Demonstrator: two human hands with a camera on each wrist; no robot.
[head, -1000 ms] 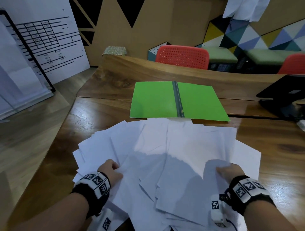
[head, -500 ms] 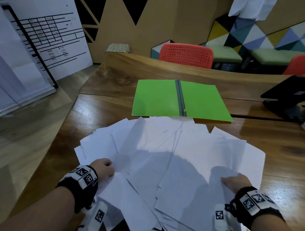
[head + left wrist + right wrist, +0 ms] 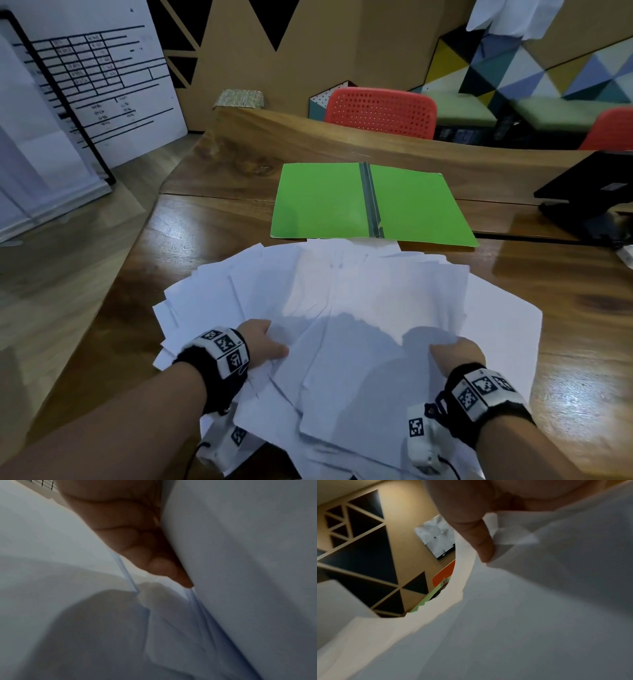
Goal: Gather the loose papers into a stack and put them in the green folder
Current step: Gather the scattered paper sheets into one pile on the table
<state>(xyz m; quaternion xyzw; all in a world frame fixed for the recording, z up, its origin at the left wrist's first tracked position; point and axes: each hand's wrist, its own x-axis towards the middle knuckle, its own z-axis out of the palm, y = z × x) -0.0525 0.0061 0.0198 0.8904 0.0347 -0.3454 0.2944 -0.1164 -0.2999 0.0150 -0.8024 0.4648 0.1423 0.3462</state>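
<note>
One green folder (image 3: 371, 204) lies open and flat on the wooden table (image 3: 212, 219), its two green leaves bare on either side of a single grey spine strip; no sheet sits inside it. It lies just beyond the far edge of what the hands hold, on the side away from the person.

The loose papers (image 3: 359, 308) form one fanned, overlapping spread of white sheets; too many overlap to count. The left hand (image 3: 265, 339) grips the near left part of the spread, thumb on top, and in the left wrist view its curled fingers (image 3: 130, 550) are tucked between the sheets. The right hand (image 3: 457, 353) holds the near right part; the right wrist view shows its thumb (image 3: 481, 540) pressed onto a folded corner of the sheets, pinching it.

Beyond the grip and past the folder stand two red chairs (image 3: 380, 111). Off to the right of the right hand sits one black stand (image 3: 589, 195).
</note>
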